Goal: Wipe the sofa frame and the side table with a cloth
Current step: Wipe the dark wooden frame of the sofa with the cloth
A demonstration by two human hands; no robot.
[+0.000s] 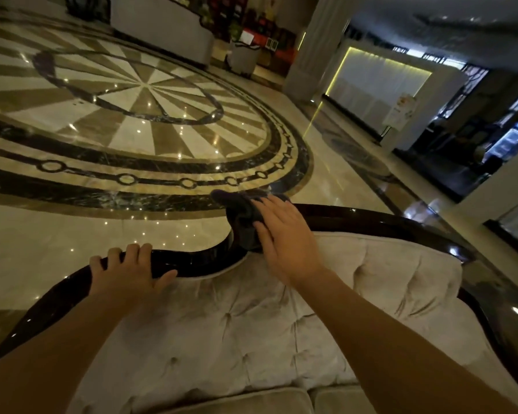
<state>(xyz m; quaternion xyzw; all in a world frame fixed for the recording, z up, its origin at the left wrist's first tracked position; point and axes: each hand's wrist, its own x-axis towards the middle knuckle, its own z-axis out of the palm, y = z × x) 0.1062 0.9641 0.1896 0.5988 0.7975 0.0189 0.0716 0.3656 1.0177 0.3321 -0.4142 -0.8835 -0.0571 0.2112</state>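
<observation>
The sofa's dark, glossy wooden frame [198,259] curves along the top of a pale tufted backrest [251,324]. My left hand [129,271] grips the frame's top rail on the left, fingers over the far side. My right hand [284,234] lies flat, fingers together, pressing a dark purple cloth [241,210] onto the raised middle of the frame. Part of the cloth is hidden under my palm. No side table is in view.
Behind the sofa spreads a polished marble floor with a circular inlaid pattern [144,85]. A white counter [162,31] and a column [317,46] stand far back. A lit white partition [380,85] is at the right. Seat cushions [251,398] sit at the bottom edge.
</observation>
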